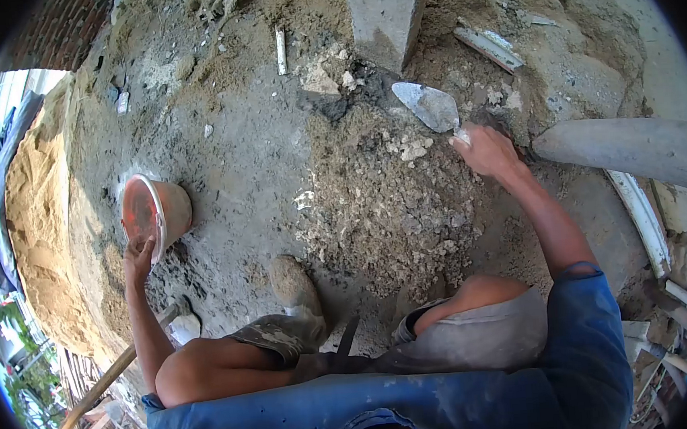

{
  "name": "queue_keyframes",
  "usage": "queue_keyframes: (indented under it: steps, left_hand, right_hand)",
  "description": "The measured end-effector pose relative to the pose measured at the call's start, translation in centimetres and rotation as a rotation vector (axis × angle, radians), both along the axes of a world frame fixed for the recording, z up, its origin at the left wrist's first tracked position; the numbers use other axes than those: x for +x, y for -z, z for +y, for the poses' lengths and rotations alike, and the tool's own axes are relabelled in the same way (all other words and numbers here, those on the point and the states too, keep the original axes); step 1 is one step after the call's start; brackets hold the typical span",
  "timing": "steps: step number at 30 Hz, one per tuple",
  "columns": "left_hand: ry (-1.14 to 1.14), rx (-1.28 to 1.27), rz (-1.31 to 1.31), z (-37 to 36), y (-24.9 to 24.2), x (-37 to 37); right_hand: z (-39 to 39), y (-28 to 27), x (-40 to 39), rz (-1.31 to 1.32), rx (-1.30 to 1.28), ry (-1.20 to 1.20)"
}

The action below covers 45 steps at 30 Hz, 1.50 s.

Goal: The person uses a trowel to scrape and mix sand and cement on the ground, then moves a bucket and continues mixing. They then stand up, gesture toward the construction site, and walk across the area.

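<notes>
My right hand (487, 151) is closed around the handle of a trowel (429, 106), its pale, mortar-smeared blade pointing up and left over the ground. Below the trowel lies a heap of crumbly grey-brown rubble and mortar (391, 203). On the left, my left hand (138, 251) grips the rim of an orange bucket (172, 212), which is tipped on its side with its mouth facing left. Fingers curl over the rim's lower edge. Dried grey residue coats the bucket, and how much it holds is hard to make out.
A concrete post (388, 9) stands beyond the trowel, and a round grey pipe (621, 148) juts in from the right. A wooden tool handle (114, 378) slants at lower left. Sand (42, 230) is piled at far left. White broken strips (641, 219) lie at right.
</notes>
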State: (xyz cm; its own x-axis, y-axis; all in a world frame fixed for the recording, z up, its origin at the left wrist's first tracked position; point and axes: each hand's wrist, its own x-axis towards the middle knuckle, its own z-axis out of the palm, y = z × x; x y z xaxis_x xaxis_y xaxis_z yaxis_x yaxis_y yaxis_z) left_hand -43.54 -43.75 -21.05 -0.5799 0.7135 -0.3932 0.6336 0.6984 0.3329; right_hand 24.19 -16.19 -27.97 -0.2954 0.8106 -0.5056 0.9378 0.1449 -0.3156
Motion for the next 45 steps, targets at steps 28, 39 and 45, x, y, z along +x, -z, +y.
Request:
queue_keyframes:
  steps: [28,39,45]
  left_hand:
    - [0.032,0.228,0.023,1.4,-2.4,1.5]
    - [0.146,0.239,0.026,6.8,-4.2,5.6]
    - [0.157,0.206,-0.001,4.5,-6.7,6.4]
  right_hand:
    - [-2.8,3.0,-0.8,-0.063,-0.039,-0.312]
    - [-2.1,0.4,-2.4,0.192,-0.121,0.004]
    - [1.5,5.2,-9.7,0.304,-0.384,0.268]
